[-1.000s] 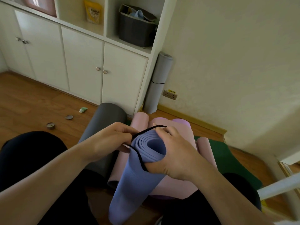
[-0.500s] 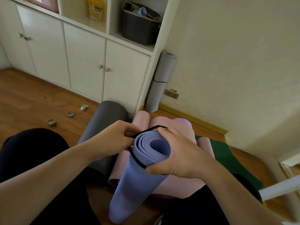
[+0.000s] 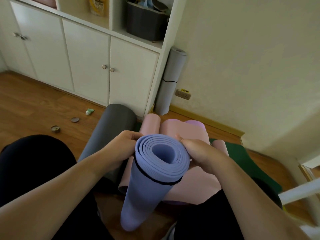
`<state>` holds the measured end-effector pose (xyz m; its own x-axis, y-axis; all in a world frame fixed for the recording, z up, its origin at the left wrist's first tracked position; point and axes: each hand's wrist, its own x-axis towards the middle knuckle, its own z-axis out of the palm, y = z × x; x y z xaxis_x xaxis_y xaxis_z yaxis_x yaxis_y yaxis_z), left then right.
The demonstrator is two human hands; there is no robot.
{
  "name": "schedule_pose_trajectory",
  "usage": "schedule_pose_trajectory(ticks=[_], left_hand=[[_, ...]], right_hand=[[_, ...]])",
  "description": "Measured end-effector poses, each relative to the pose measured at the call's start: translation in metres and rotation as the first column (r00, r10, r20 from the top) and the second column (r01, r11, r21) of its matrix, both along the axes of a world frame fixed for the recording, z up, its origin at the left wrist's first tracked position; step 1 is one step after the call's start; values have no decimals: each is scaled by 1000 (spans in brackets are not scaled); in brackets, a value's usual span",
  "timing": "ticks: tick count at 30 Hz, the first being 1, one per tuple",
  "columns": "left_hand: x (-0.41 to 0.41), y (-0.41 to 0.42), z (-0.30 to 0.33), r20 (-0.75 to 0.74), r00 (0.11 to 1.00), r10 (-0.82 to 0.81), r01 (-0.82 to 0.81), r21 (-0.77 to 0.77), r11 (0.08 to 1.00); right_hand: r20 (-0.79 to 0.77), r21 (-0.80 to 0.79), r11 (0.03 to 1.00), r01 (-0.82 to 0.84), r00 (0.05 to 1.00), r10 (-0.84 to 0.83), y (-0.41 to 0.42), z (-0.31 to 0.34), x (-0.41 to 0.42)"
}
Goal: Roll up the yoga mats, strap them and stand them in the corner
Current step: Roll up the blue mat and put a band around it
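I hold the rolled blue mat (image 3: 152,177) upright between my knees, its open spiral end facing me. My left hand (image 3: 119,149) grips its left side and my right hand (image 3: 199,153) grips its right side, fingers curled round the roll. A black strap (image 3: 155,180) circles it just below the top end. The floor (image 3: 34,104) is brown wood boards. Beyond the blue roll lie a grey rolled mat (image 3: 112,125) on the left, pink rolled mats (image 3: 173,130) in the middle and a flat green mat (image 3: 242,158) on the right. In the far corner a pale grey strapped mat (image 3: 170,80) stands against the cream wall (image 3: 242,58), beside white cabinets (image 3: 86,58). Small tins (image 3: 55,129) and a little tube (image 3: 90,111) lie on the boards at left.
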<state>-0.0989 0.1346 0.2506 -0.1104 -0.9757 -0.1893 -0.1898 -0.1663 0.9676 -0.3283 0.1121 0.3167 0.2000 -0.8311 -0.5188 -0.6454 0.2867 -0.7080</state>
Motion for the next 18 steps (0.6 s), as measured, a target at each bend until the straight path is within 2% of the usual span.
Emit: schedule_pose_trajectory(ticks=[2, 5, 10, 13, 16, 18], left_hand=[[5, -3, -5, 23, 999, -48, 49, -44, 998], [13, -7, -14, 302, 947, -113, 158, -130, 979], [5, -7, -37, 524, 844, -118, 198, -99, 975], [-3, -8, -50, 609, 783, -125, 204, -61, 977], [-10, -13, -67, 697, 691, -192, 250, 19, 968], [-14, -15, -76, 722, 655, -222, 259, 62, 964]], right_hand=[[56, 21, 1000, -2, 998, 1, -4, -15, -9], [21, 21, 997, -77, 997, 77, -3, -41, -21], [-97, -47, 985, -167, 982, 162, 1, -83, -25], [-161, -44, 988, -148, 977, 139, 2, -107, -25], [-286, -89, 970, -224, 939, 191, 3, -134, -24], [-298, -102, 969, -226, 936, 187, 2, -150, -23]])
